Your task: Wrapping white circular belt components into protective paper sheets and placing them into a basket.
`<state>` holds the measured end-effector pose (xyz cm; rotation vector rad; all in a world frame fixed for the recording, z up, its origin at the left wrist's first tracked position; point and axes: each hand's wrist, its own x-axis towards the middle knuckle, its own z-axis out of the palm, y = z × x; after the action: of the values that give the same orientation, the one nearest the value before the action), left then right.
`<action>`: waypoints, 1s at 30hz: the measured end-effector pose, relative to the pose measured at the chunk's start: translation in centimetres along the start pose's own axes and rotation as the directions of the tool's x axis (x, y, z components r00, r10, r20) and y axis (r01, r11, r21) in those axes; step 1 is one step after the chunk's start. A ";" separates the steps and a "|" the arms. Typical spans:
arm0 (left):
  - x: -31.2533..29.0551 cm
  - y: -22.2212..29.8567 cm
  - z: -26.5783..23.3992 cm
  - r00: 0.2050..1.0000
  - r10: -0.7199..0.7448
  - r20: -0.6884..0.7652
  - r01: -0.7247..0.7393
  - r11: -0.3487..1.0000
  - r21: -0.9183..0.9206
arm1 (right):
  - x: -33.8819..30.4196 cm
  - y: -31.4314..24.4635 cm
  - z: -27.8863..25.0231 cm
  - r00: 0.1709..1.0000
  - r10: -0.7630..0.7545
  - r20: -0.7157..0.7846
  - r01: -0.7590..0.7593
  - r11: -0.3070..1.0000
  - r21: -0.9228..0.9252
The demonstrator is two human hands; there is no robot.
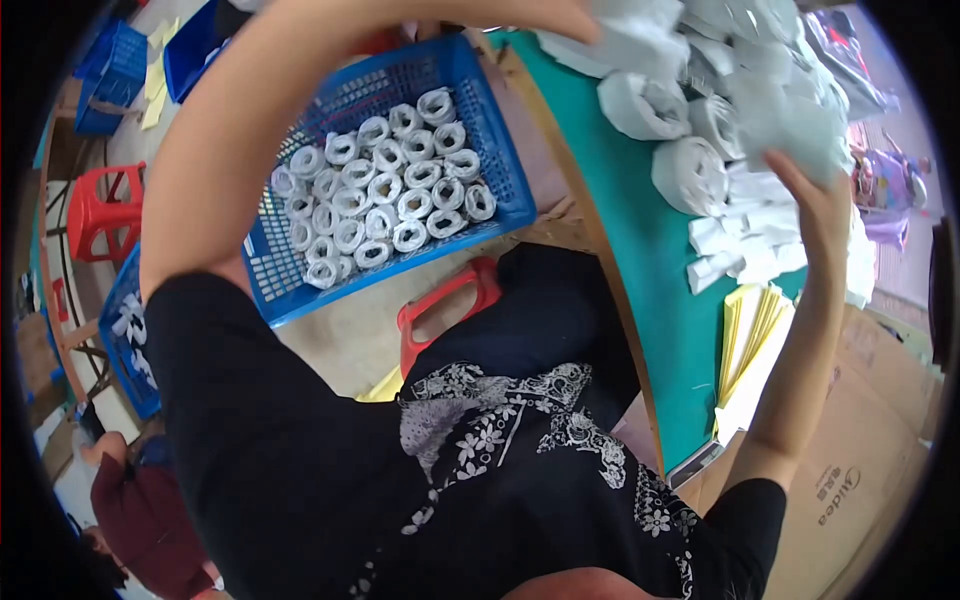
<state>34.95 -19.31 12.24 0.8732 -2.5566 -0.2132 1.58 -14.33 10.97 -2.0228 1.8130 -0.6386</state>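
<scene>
My left arm arches over the blue basket, and my left hand (556,14) reaches the top edge beside the white cloth pile. Most of its fingers are cut off or blurred. On the right, my right hand (822,192) is at the pile, thumb apart, its fingers hidden by a blurred pale cloth piece (790,118) that it seems to grip. White rolled cloth bands (690,175) and loose white strips (745,235) lie on the green table (660,330). Many small white rolls (383,188) stand in rows in the blue basket (395,268).
Yellow-edged sheets (750,340) lie near the table's front edge, by a phone-like device (695,463). A cardboard box (850,470) stands at right. Red stools (105,212) and blue crates (120,70) are at left. A person in a maroon top (150,510) is at lower left.
</scene>
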 end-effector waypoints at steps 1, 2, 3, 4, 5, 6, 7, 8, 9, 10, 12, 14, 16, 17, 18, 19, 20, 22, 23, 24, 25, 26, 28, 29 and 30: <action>-4.7 -1.8 -2.3 0.996 -0.022 -0.081 0.010 0.989 -0.144 | -0.9 -2.3 1.3 0.999 -0.037 0.004 0.036 0.998 0.044; -9.7 -4.2 -2.4 0.950 -0.306 -0.062 0.279 0.921 -0.271 | -1.6 -4.5 2.5 0.997 -0.072 -0.005 0.073 0.994 0.083; -12.3 -8.5 1.5 0.868 -0.496 -0.001 0.446 0.782 -0.436 | -2.5 -4.5 4.5 0.997 -0.066 -0.044 0.064 0.997 -0.052; -15.2 -10.4 4.0 0.818 -0.565 -0.109 0.418 0.713 -0.562 | -2.4 -5.0 7.4 0.893 -0.449 -0.024 0.400 0.818 -0.415; -18.5 -12.6 7.7 0.738 -0.661 -0.133 0.485 0.657 -0.576 | -1.5 -5.9 10.1 0.754 -0.655 0.049 0.557 0.598 -0.577; -21.6 -14.6 12.3 0.611 -0.787 -0.091 0.490 0.466 -0.737 | -0.8 -5.4 11.9 0.751 -0.645 0.141 0.598 0.575 -0.558; -23.9 -15.5 16.2 0.538 -0.842 -0.047 0.578 0.408 -0.706 | -0.2 -4.6 13.5 0.743 -0.629 0.230 0.637 0.558 -0.531; -25.1 -16.0 20.0 0.421 -0.907 0.019 0.785 0.354 -0.509 | 0.2 -4.1 14.2 0.771 -0.553 0.316 0.624 0.559 -0.546; -29.1 -18.0 27.6 0.382 -0.924 -0.028 0.774 0.336 -0.537 | 0.7 -4.3 14.7 0.778 -0.549 0.304 0.619 0.590 -0.519; -30.0 -18.2 32.5 0.312 -0.950 0.025 0.830 0.259 -0.495 | 1.1 -4.1 15.3 0.793 -0.531 0.300 0.604 0.621 -0.499; -30.3 -19.6 41.4 0.241 -0.961 0.132 0.935 0.194 -0.298 | 1.1 -4.2 15.7 0.803 -0.512 0.305 0.590 0.610 -0.530; -27.5 -21.9 45.4 0.357 -0.926 0.121 0.930 0.341 -0.134 | 0.8 -3.1 15.9 0.785 -0.541 0.300 0.610 0.595 -0.523; -26.1 -26.6 50.4 0.467 -0.866 0.178 0.878 0.478 0.027 | 0.5 -2.4 15.0 0.811 -0.428 0.398 0.583 0.642 -0.498; -24.6 -28.3 51.6 0.603 -0.791 0.104 0.786 0.612 0.093 | 0.4 -1.7 14.2 0.835 -0.282 0.473 0.517 0.696 -0.498; -21.2 -29.7 52.1 0.685 -0.723 0.087 0.711 0.690 0.136 | -0.8 -1.7 13.2 0.877 -0.033 0.479 0.305 0.808 -0.504; -18.7 -31.5 54.3 0.724 -0.689 0.039 0.677 0.720 0.156 | -1.5 -1.8 12.7 0.855 0.216 0.471 0.064 0.857 -0.511; -16.8 -33.4 56.1 0.755 -0.656 -0.009 0.645 0.739 0.196 | -1.8 -1.4 12.9 0.817 0.391 0.423 -0.388 0.917 -0.098; -19.2 -36.5 57.3 0.724 -0.689 0.021 0.667 0.708 0.230 | 0.0 -1.2 14.9 0.754 0.424 0.502 -0.549 0.826 0.126; -20.4 -37.2 58.2 0.683 -0.722 0.110 0.684 0.685 0.252 | 0.6 -1.7 15.7 0.738 0.429 0.521 -0.556 0.824 0.110; -19.0 -36.5 57.3 0.548 -0.824 0.143 0.806 0.566 0.174 | 0.9 -2.1 16.1 0.705 0.499 0.503 -0.683 0.669 0.293; -14.0 -36.4 56.6 0.448 -0.876 0.179 0.885 0.463 0.046 | 0.9 -3.9 16.0 0.681 0.592 0.431 -0.729 0.500 0.467; -12.2 -36.8 56.2 0.398 -0.885 0.240 0.912 0.410 0.002 | 0.7 -4.3 16.0 0.641 0.647 0.414 -0.710 0.294 0.640; -13.5 -38.0 59.0 0.449 -0.858 0.249 0.871 0.482 0.091 | -0.3 -2.5 14.8 0.635 0.644 0.427 -0.752 0.388 0.533; -13.9 -38.1 58.5 0.496 -0.828 0.259 0.815 0.548 0.190 | -0.3 -1.8 14.8 0.631 0.636 0.444 -0.773 0.471 0.425; -14.7 -37.9 57.9 0.555 -0.765 0.326 0.734 0.635 0.240 | -0.4 -1.4 14.7 0.636 0.625 0.453 -0.769 0.469 0.434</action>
<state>40.51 -39.86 -55.20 2.1387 -2.3415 -0.6061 10.73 -14.31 -0.60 -0.7506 1.7745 -0.5621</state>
